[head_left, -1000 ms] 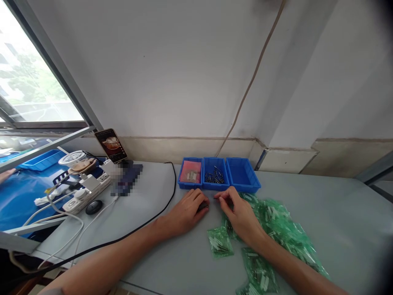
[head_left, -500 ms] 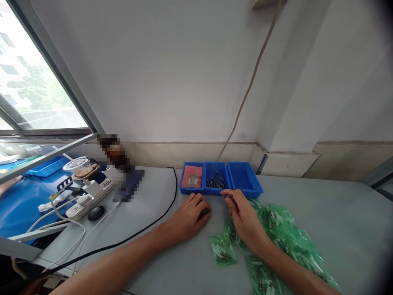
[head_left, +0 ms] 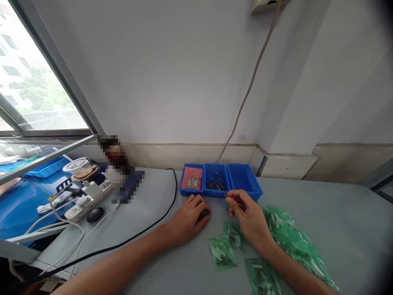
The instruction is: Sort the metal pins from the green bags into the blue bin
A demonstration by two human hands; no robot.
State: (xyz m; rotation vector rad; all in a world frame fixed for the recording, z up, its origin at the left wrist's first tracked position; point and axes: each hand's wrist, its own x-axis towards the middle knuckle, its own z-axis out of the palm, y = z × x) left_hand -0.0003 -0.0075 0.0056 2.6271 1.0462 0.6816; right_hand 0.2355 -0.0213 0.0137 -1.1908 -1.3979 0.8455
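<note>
My left hand rests on the table in front of the blue bins, its fingers curled round a small black object that the hand mostly hides. In a pinch between thumb and forefinger, my right hand holds a small thin metal piece. That piece is just in front of the middle blue bin, which contains loose dark metal parts. Green bags of slim metal parts lie near my right wrist: one small bag, another and a third.
The left bin holds a pink packet; a third blue bin stands at right. A larger green bag pile lies beside my right forearm. A black cable, power strip and another person's hand are leftward.
My right hand has drawn slightly right and back from the middle bin, with the small metal piece still pinched. The left hand stays in place.
</note>
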